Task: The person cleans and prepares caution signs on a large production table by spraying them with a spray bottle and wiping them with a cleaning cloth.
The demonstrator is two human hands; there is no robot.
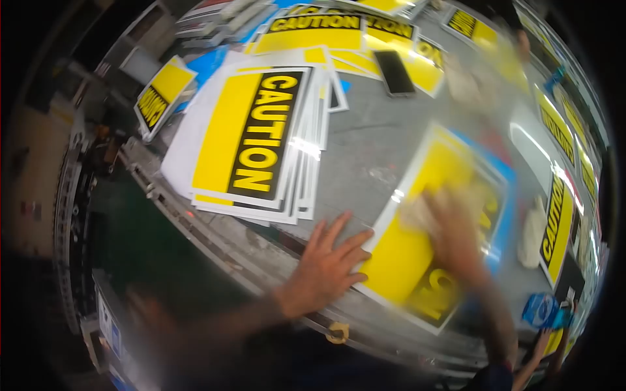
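Note:
A yellow and black caution sign (398, 251) lies on the grey table in front of me, over a blue sheet (482, 153). My left hand (324, 267) rests with fingers spread at the sign's left edge. On the sign, my right hand (453, 228) presses a pale cloth (417, 212); both are blurred by motion, and part of the lettering is hidden beneath the arm. Left of the sign, a fanned stack of caution signs (251, 137) lies near the table's front edge.
A black phone (394, 73) lies beyond the stack, near more signs (313, 32). To the right are another caution sign (558, 225), a white cloth (533, 234) and a blue bottle (541, 310). Another person's arm (531, 358) shows at the lower right.

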